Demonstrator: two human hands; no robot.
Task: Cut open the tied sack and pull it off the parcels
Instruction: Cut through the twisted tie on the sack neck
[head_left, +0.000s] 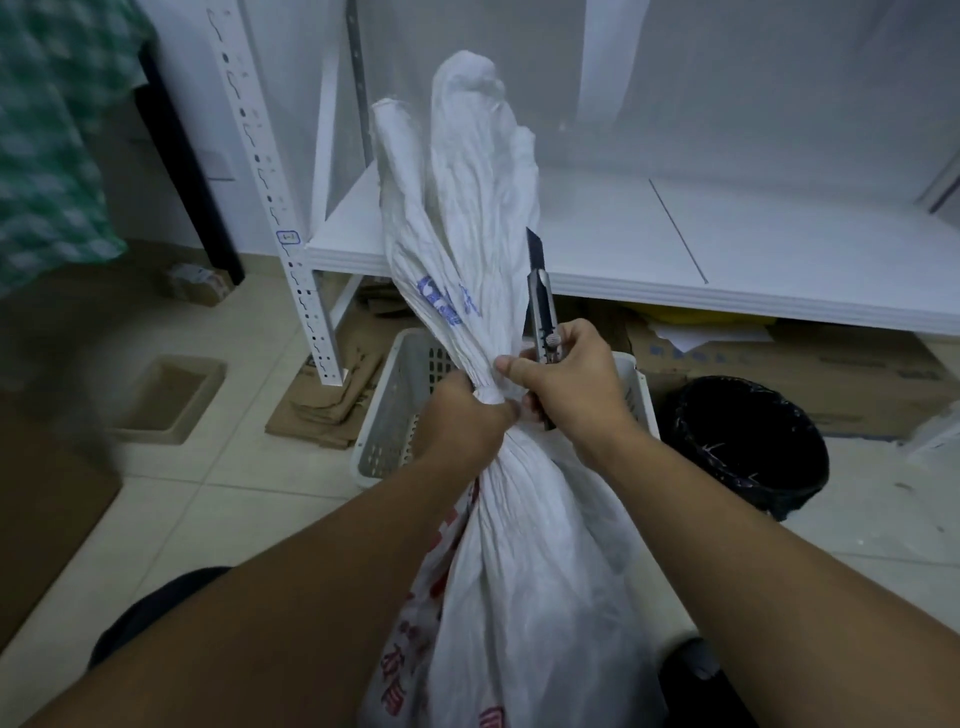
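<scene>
the white woven sack (514, 545) stands upright in front of you at the middle of the view. its body runs down to 6 o'clock between your forearms, with red print on its lower left side. its neck is bunched tight just below centre. above the tie the creased loose top fans up toward 12 o'clock, with blue print on it.

your left hand (462, 423) is clenched around the neck from 9 o'clock, fingers wrapped on the gathered fabric right at the tie. your right hand (574, 387) comes in from 3 o'clock. its fingers are curled round the handle of a utility knife (543, 312), and its thumb reaches across to press on the neck just above your left hand. the knife points up to 12 o'clock with the blade slid out, just beside the right edge of the loose top. whether the blade touches the fabric cannot be told.

behind the sack a pale perforated basket (395, 400) sits on the tiled floor. a black-lined bin (748, 441) stands at 3 o'clock of it. a white shelf (675, 249) crosses from 1 to 3 o'clock, with cardboard boxes (831, 364) under it. flattened cardboard (327, 405) lies at 9 o'clock of the basket. a green checked cloth (47, 130) hangs at 10 o'clock.
</scene>
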